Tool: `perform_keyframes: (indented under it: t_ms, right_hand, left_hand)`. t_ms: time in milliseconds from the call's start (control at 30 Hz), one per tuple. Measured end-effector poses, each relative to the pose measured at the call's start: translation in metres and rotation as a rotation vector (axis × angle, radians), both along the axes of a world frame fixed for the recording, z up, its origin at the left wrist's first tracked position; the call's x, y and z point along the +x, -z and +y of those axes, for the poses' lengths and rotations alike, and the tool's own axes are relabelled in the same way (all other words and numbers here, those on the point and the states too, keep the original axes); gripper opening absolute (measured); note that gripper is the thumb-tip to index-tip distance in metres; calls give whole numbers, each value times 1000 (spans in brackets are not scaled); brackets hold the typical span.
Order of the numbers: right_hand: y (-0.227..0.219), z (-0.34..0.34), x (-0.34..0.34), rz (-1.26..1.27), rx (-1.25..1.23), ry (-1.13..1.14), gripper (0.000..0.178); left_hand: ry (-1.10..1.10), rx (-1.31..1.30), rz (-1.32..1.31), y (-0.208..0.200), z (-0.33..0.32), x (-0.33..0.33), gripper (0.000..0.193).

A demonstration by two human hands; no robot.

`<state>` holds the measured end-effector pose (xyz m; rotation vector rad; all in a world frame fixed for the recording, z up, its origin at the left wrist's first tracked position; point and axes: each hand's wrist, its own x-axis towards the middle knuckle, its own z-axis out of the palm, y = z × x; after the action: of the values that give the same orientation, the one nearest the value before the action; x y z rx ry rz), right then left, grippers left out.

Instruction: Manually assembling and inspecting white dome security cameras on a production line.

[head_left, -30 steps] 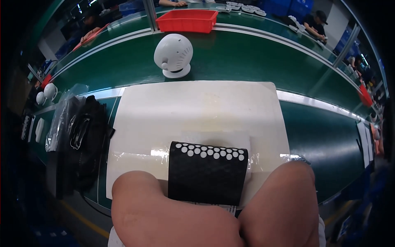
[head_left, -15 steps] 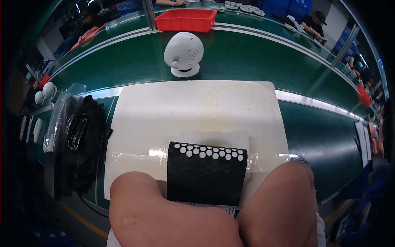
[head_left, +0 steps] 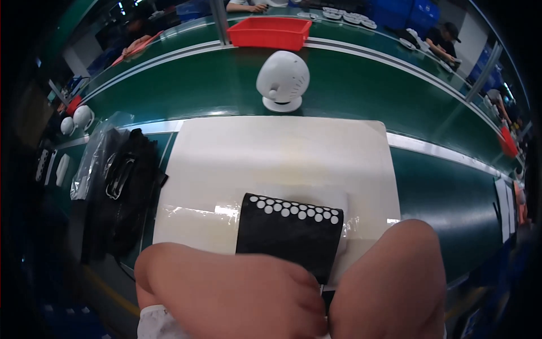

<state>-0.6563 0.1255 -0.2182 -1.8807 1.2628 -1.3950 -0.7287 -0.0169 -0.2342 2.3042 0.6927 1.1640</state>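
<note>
A black sheet [head_left: 288, 240] with rows of white round stickers [head_left: 293, 211] along its far edge lies in front of me. My left hand [head_left: 293, 291] is at its near edge, the fingers curled and pressed together. What they hold, if anything, is hidden. A narrow dark strip with a pale edge shows just right of those fingers. My right forearm [head_left: 389, 271] stands bent beside the sheet's right edge, and its hand's fingers are out of sight at the lower edge. Under the sheet lies a pale board [head_left: 282, 147] with clear tape across it.
A white round-headed device [head_left: 284, 79] on a round foot stands on the green belt [head_left: 192, 90] beyond the board. Farther back is a red bin [head_left: 270, 33]. Black cloth and plastic bags [head_left: 127, 186] lie left. People sit at the far line.
My left hand has turned and its curled fingers now show at the sheet's near edge. The white device has moved right relative to the red bin. The whole view has shifted slightly.
</note>
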Motion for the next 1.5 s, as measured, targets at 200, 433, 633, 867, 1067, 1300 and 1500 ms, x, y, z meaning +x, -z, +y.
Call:
perform_keyframes:
  t_ms: [200, 433, 633, 867, 1067, 1300, 1500]
  right_hand:
    - [6, 46, -4, -32, 283, 765, 31]
    - [96, 79, -89, -82, 747, 1632, 44]
    - [154, 98, -136, 339, 982, 2079, 56]
    - [164, 116, -140, 942, 362, 2278, 25]
    - [118, 114, -76, 616, -8, 2437, 23]
    - [73, 40, 24, -691, -551, 2020, 27]
    - [66, 0, 57, -721, -426, 1940, 26]
  left_hand:
    - [-614, -229, 223, 44, -27, -74, 45]
    - [-769, -406, 83, 107, -35, -96, 78]
    - [-737, -400, 57, 101, -24, -87, 72]
    - [-763, -242, -63, 92, -24, -68, 40]
    - [-714, -229, -603, 67, -59, -68, 28]
    - [-625, -107, -753, 61, -84, -50, 27]
    - [-715, -37, -667, 55, -94, 9, 24]
